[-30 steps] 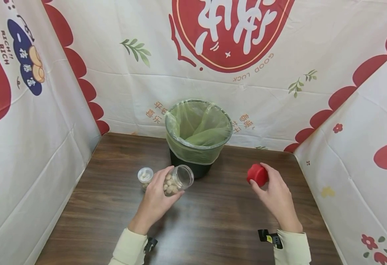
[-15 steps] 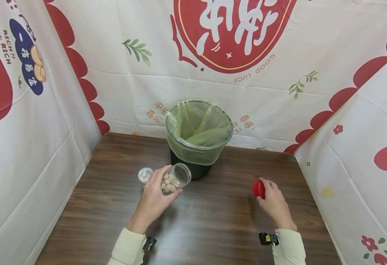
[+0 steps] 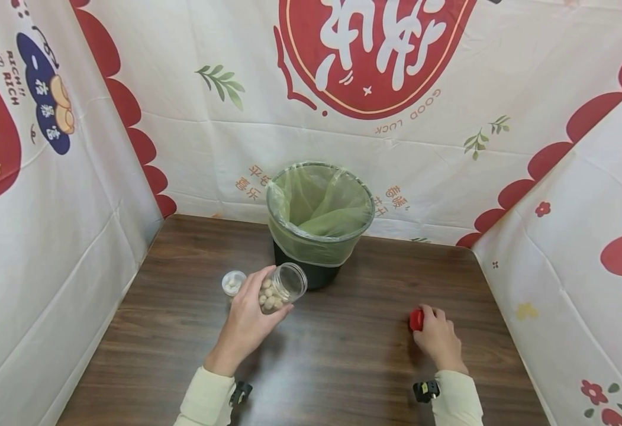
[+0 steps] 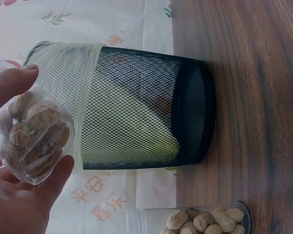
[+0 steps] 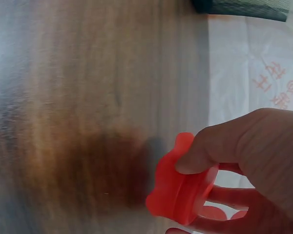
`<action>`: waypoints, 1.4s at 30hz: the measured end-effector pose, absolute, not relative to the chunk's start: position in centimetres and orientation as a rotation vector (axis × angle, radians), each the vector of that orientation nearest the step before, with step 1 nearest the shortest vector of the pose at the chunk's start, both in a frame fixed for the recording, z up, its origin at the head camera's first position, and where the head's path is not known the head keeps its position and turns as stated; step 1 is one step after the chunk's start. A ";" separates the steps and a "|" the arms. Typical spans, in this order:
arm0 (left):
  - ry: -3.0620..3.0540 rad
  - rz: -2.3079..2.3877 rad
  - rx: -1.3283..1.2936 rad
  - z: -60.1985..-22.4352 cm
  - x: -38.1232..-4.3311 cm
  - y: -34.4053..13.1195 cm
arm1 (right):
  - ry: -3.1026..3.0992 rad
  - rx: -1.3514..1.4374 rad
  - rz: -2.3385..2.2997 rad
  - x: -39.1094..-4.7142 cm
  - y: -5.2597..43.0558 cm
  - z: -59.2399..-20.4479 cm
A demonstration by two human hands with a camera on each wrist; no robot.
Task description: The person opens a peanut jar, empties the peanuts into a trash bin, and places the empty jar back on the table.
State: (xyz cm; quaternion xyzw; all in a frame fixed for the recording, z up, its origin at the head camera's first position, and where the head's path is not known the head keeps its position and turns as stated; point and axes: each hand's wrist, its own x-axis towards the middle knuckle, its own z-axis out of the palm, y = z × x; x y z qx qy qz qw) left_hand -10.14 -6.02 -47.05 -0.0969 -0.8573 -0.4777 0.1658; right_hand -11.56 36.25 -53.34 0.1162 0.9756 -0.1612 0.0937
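My left hand (image 3: pixel 248 324) grips a clear plastic jar (image 3: pixel 284 284) of unshelled peanuts. The jar is tilted, its uncovered mouth pointing up and right in front of the bin. Peanuts (image 4: pixel 36 129) show through its base in the left wrist view. Farther right, my right hand (image 3: pixel 440 342) pinches a red lid (image 3: pixel 416 320) low over the table. In the right wrist view the red lid (image 5: pixel 178 183) has rounded bumps on its edge, with the thumb across it. Whether it touches the table, I cannot tell. Another clear jar (image 3: pixel 233 283) stands left of my left hand, partly hidden.
A black mesh bin (image 4: pixel 136 109) with a pale green bag liner (image 3: pixel 318 236) stands at the back of the brown wooden table (image 3: pixel 342 367). Printed white cloth (image 3: pixel 183 148) hangs behind and along both sides. The second jar holds peanuts (image 4: pixel 200 222).
My right hand has moved down and toward me with the red lid, now lower over the table. The left hand with the jar has shifted slightly left, then stayed nearly still.
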 end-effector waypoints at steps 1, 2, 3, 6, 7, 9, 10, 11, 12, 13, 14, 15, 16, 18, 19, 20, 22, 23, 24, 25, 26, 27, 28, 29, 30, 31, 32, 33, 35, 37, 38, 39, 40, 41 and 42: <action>-2.439 -1.361 -0.275 -47.1 -10.2 -6.0 | 2.898 0.340 -0.473 -11.5 36.3 -53.5; -2.438 -1.360 -0.273 -47.1 -10.2 -6.1 | 2.901 0.336 -0.465 -11.5 36.3 -53.8; -2.434 -1.362 -0.273 -47.1 -10.2 -6.1 | 2.904 0.332 -0.457 -11.5 36.4 -53.9; -2.424 -1.364 -0.277 -47.1 -10.3 -6.2 | 2.913 0.328 -0.440 -11.4 36.4 -54.4; -2.419 -1.367 -0.279 -47.1 -10.3 -6.3 | 2.914 0.327 -0.437 -11.4 36.4 -54.5; -2.416 -1.366 -0.276 -47.1 -10.3 -6.4 | 2.915 0.325 -0.429 -11.4 36.3 -54.7; -2.416 -1.366 -0.273 -47.0 -10.3 -6.5 | 2.916 0.323 -0.425 -11.4 36.3 -54.7; -2.414 -1.368 -0.269 -47.0 -10.4 -6.6 | 2.916 0.316 -0.419 -11.4 36.2 -54.6; -2.410 -1.374 -0.264 -47.0 -10.4 -6.7 | 2.912 0.307 -0.417 -11.4 36.2 -54.5; -2.408 -1.378 -0.257 -47.0 -10.4 -6.8 | 2.908 0.299 -0.417 -11.4 36.2 -54.4; -2.409 -1.379 -0.249 -47.0 -10.5 -6.9 | 2.907 0.290 -0.416 -11.4 36.1 -54.2; -2.406 -1.384 -0.242 -46.9 -10.5 -7.0 | 2.906 0.282 -0.418 -11.4 36.1 -53.9; -2.402 -1.390 -0.234 -46.9 -10.5 -7.1 | 2.904 0.275 -0.421 -11.4 36.1 -53.6; -2.395 -1.400 -0.221 -46.7 -10.6 -7.2 | 2.906 0.266 -0.429 -11.5 36.1 -52.9; -2.394 -1.402 -0.215 -46.6 -10.6 -7.3 | 2.909 0.266 -0.434 -11.7 36.1 -52.6; -2.392 -1.403 -0.210 -46.6 -10.7 -7.3 | 2.915 0.261 -0.434 -11.8 36.1 -52.2; -2.381 -1.406 -0.201 -46.4 -10.7 -7.4 | 2.925 0.256 -0.440 -12.0 36.0 -51.3; -2.374 -1.401 -0.198 -46.4 -10.8 -7.4 | 2.937 0.249 -0.439 -12.2 35.9 -50.8; -2.367 -1.393 -0.198 -46.3 -10.8 -7.5 | 2.945 0.244 -0.443 -12.3 35.8 -50.3; -2.360 -1.387 -0.197 -46.2 -10.9 -7.6 | 2.955 0.232 -0.443 -12.5 35.8 -49.7; -2.353 -1.380 -0.196 -46.2 -10.9 -7.7 | 2.968 0.220 -0.442 -12.6 35.7 -49.1; -2.344 -1.373 -0.196 -46.0 -11.0 -7.8 | 2.982 0.210 -0.441 -12.8 35.5 -48.5; -2.338 -1.363 -0.195 -46.0 -11.1 -7.9 | 3.000 0.198 -0.436 -12.9 35.4 -47.8; -2.332 -1.358 -0.195 -45.9 -11.2 -8.1 | 3.020 0.182 -0.430 -13.1 35.3 -47.2; -2.328 -1.356 -0.195 -45.7 -11.3 -8.2 | 3.042 0.169 -0.427 -13.2 35.1 -46.6; -2.324 -1.353 -0.193 -45.6 -11.4 -8.4 | 3.070 0.153 -0.419 -13.4 34.9 -46.0; -2.320 -1.350 -0.190 -45.4 -11.6 -8.6 | 3.100 0.137 -0.413 -13.7 34.7 -45.5; -2.316 -1.351 -0.188 -45.2 -11.7 -8.7 | 3.132 0.118 -0.408 -13.9 34.5 -45.0; -2.307 -1.361 -0.179 -44.7 -11.9 -9.2 | 3.196 0.072 -0.405 -14.3 33.9 -44.2; -2.298 -1.376 -0.162 -44.2 -12.2 -9.7 | 3.252 0.021 -0.405 -14.8 33.3 -43.4; -2.293 -1.385 -0.152 -44.0 -12.3 -9.9 | 3.275 -0.005 -0.405 -15.0 33.0 -43.0; -2.289 -1.393 -0.144 -43.7 -12.5 -10.2 | 3.297 -0.028 -0.404 -15.3 32.6 -42.6; -2.287 -1.399 -0.136 -43.6 -12.6 -10.4 | 3.319 -0.050 -0.403 -15.5 32.3 -42.3; -2.285 -1.405 -0.132 -43.4 -12.8 -10.6 | 3.341 -0.071 -0.402 -15.7 31.9 -42.0; -2.284 -1.408 -0.132 -43.2 -12.9 -10.8 | 3.359 -0.090 -0.403 -16.0 31.6 -41.6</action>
